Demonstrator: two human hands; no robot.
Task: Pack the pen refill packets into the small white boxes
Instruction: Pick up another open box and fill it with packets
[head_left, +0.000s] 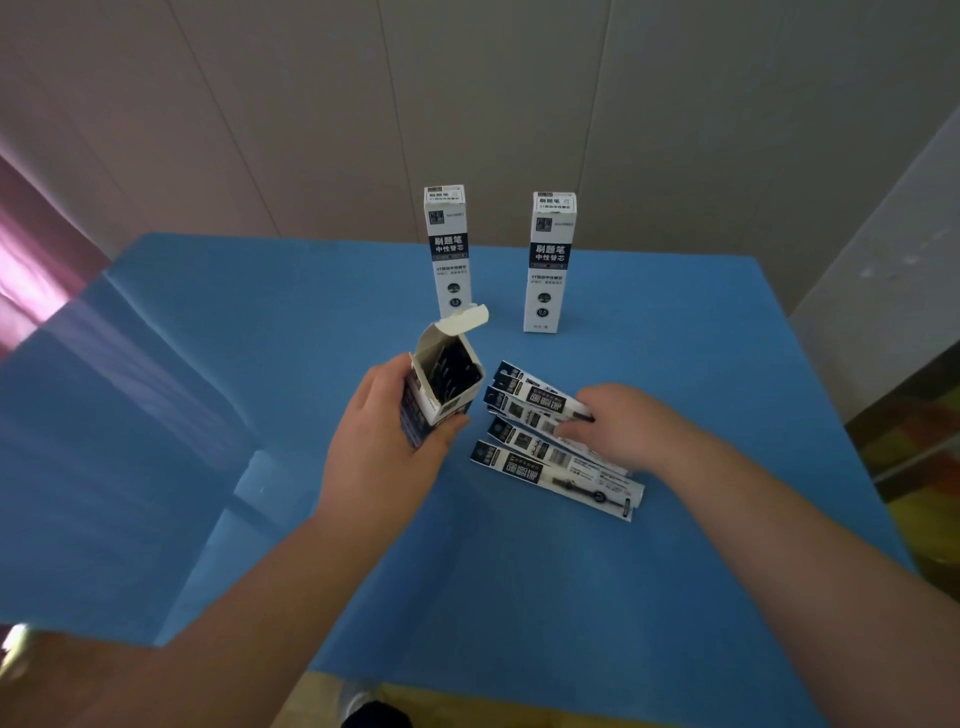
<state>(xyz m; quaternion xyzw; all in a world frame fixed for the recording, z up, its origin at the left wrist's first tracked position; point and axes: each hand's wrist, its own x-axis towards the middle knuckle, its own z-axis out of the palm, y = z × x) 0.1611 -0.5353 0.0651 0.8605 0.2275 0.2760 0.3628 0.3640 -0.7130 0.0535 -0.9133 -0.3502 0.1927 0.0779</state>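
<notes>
Right now I judge we are in mid-fill: my left hand (387, 431) grips the open box (441, 387), fingers and thumb wrapped round its lower half, holding it tilted with the mouth toward the camera and the flap (465, 319) folded back. Dark packets already show inside it. Just right of that box, a loose fan of pen refill packets (550, 441) lies flat on the blue table (208, 389), about four that I can count, overlapping. My right hand (628, 426) rests on the upper ones of the fan, fingers bent down onto a packet; whether it has actually pinched one or only presses on it I cannot tell. Beyond the open box, farther from me, two closed boxes stand upright: one (449, 249) directly behind the flap, the other (550, 260) to its right. The next move, as I see it, calls for separating a single packet from the fan, lifting it end-first, and lining its narrow end up with the box mouth before sliding it in.
</notes>
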